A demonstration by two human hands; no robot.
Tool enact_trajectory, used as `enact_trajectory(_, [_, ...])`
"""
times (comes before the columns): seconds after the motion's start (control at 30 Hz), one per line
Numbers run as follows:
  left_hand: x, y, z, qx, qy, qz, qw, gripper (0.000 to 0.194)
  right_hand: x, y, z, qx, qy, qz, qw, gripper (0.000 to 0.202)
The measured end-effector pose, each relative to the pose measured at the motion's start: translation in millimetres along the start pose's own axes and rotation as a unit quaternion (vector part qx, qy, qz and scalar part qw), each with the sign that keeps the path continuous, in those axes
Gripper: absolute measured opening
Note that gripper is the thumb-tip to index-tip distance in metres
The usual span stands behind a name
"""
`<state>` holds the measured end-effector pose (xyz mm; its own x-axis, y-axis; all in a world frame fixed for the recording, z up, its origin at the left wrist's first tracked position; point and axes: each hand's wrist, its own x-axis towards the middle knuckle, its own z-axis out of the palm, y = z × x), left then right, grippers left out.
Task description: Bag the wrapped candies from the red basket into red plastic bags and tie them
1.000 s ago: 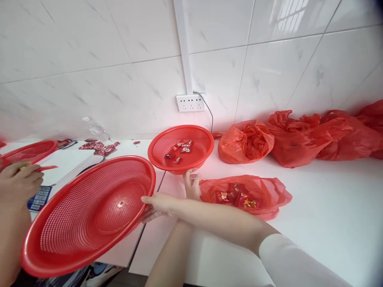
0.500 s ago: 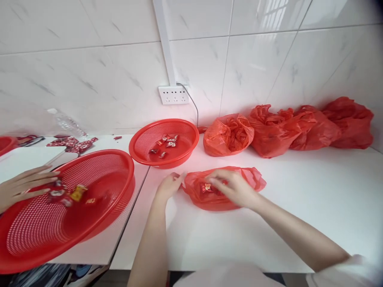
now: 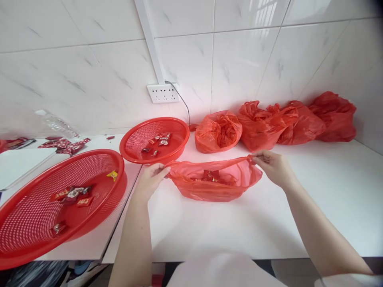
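A thin red plastic bag point(image 3: 206, 192) stands on the white table, its mouth stretched wide. Wrapped candies point(image 3: 212, 176) show inside it. My left hand point(image 3: 152, 179) pinches the left end of the bag's rim, and my right hand point(image 3: 275, 167) pinches the right end. Just behind my left hand sits a smaller red basket point(image 3: 176, 156) with several small candies point(image 3: 163, 139) in it. To the left is a larger red basket point(image 3: 115, 195) holding several wrapped candies point(image 3: 73, 194), one yellow candy point(image 3: 113, 175) near its rim.
Several filled red bags point(image 3: 266, 127) line the wall at the right rear. A power outlet point(image 3: 163, 93) with a cable is on the tiled wall. A clear bottle point(image 3: 58, 124), red wrappers point(image 3: 64, 145) and a white board point(image 3: 20, 165) lie at the left.
My right hand has left the candies inside the bag and taken the right end of its rim. The bag's mouth is pulled wider. Another person's hand has left the large basket, where the candies lie differently.
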<state>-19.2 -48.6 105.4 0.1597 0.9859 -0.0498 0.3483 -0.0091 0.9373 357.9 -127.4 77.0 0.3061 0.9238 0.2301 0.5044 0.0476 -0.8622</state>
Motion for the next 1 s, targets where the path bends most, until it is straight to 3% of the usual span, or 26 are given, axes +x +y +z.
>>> enact_trajectory(0.17, [-12.9, 22.5, -9.7, -0.051, 0.074, 0.070, 0.993, 0.024, 14.4, -16.1, -2.3, 0.206, 0.015, 0.003, 0.978, 0.029])
enact_trajectory(0.3, [-26.5, 9.5, -11.9, -0.067, 0.092, 0.099, 0.989, 0.027, 4.4, -12.2, 12.4, 0.223, 0.047, -0.035, 0.973, 0.031])
enact_trajectory(0.37, [-32.6, -8.0, -7.1, -0.085, 0.071, 0.106, 0.988, 0.042, -8.9, -0.6, 24.7, 0.207, 0.082, -0.072, 0.972, 0.037])
enact_trajectory(0.43, [-36.1, -26.7, 3.6, -0.108, -0.011, 0.093, 0.990, 0.064, -21.6, 13.6, 37.5, 0.188, 0.095, -0.072, 0.975, 0.046])
enact_trajectory(0.5, [-35.1, -40.1, 19.1, -0.131, -0.060, 0.062, 0.988, 0.080, -27.5, 24.2, 47.0, 0.178, 0.073, -0.015, 0.981, 0.051])
enact_trajectory(0.6, [-22.8, -44.2, 42.8, -0.186, -0.088, 0.024, 0.978, 0.082, -18.2, 23.1, 50.3, 0.173, 0.031, 0.061, 0.983, 0.045])
enact_trajectory(0.7, [-0.8, -32.3, 54.4, -0.212, -0.057, -0.014, 0.975, 0.060, 3.3, 1.4, 41.3, 0.191, 0.043, 0.031, 0.980, 0.030])
enact_trajectory(0.77, [12.8, -18.5, 52.4, -0.215, -0.022, -0.009, 0.976, 0.049, 16.6, -18.5, 32.0, 0.213, 0.057, -0.009, 0.975, 0.026])
enact_trajectory(0.9, [22.2, 14.9, 31.9, -0.204, 0.017, 0.112, 0.972, 0.032, 31.7, -49.5, 16.2, 0.233, 0.097, -0.076, 0.965, 0.025])
enact_trajectory(1.0, [16.1, 26.1, 11.2, -0.204, 0.025, 0.162, 0.965, 0.027, 32.6, -49.9, 13.1, 0.209, 0.122, -0.109, 0.964, 0.027])
